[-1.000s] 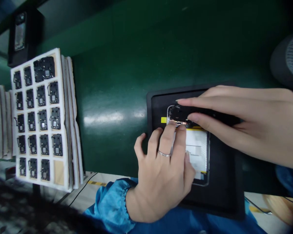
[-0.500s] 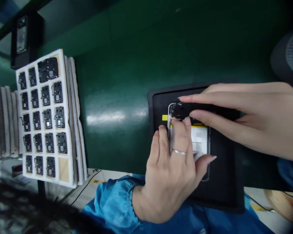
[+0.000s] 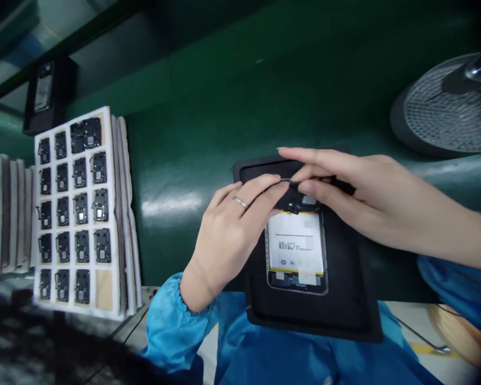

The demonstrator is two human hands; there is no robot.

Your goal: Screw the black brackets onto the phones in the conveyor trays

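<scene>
An opened phone (image 3: 295, 251) with a white battery lies in a black tray (image 3: 344, 315). Dark parts (image 3: 291, 205) cover its upper end, partly hidden by my fingers. My left hand (image 3: 240, 219), wearing a ring, is closed at the phone's upper edge, fingertips together on a thin dark edge. From the other side, my right hand (image 3: 344, 182) meets it there, its thumb and a finger pinched together and its index finger stretched out above. What exactly either pinch holds is too small to make out.
At the left stands a stack of white foam trays (image 3: 108, 214), the top one holding several black phone modules (image 3: 80, 208). Behind it a black box (image 3: 52, 96) carries another phone frame. A grey round meshed object (image 3: 444, 107) stands at the far right on the green table (image 3: 192, 128).
My left hand has moved off the battery toward the phone's upper edge, uncovering the battery label. My right fingers have closed into a pinch there. The view has shifted.
</scene>
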